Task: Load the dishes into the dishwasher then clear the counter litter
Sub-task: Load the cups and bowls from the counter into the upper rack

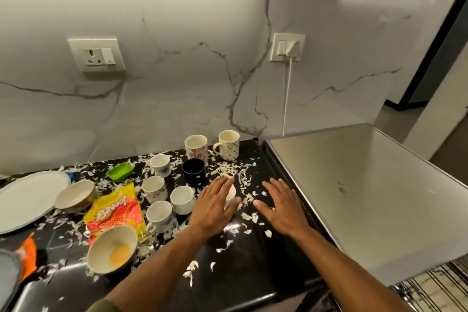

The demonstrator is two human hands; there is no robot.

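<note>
My left hand [215, 202] lies palm down with fingers spread over a small white cup [231, 193], which shows only between index finger and thumb. My right hand [281, 206] hovers flat and empty over the black counter [253, 261], beside the steel edge. Several small white cups [159, 215] stand left of my left hand, with a black cup [193, 170] behind them. Two patterned mugs [229, 144] stand by the wall. A bowl with yellow residue [112, 248], a second bowl [76, 195] and a white plate [27, 197] sit at left. White shredded litter [235, 172] covers the counter.
A yellow Bingo chips packet [114, 208], an orange wrapper [26, 253] and a green tub [119, 171] lie among the dishes. A steel-topped surface [367, 197] stands at right, with a wire rack [430, 286] below it. A plugged cable [286, 99] hangs down the marble wall.
</note>
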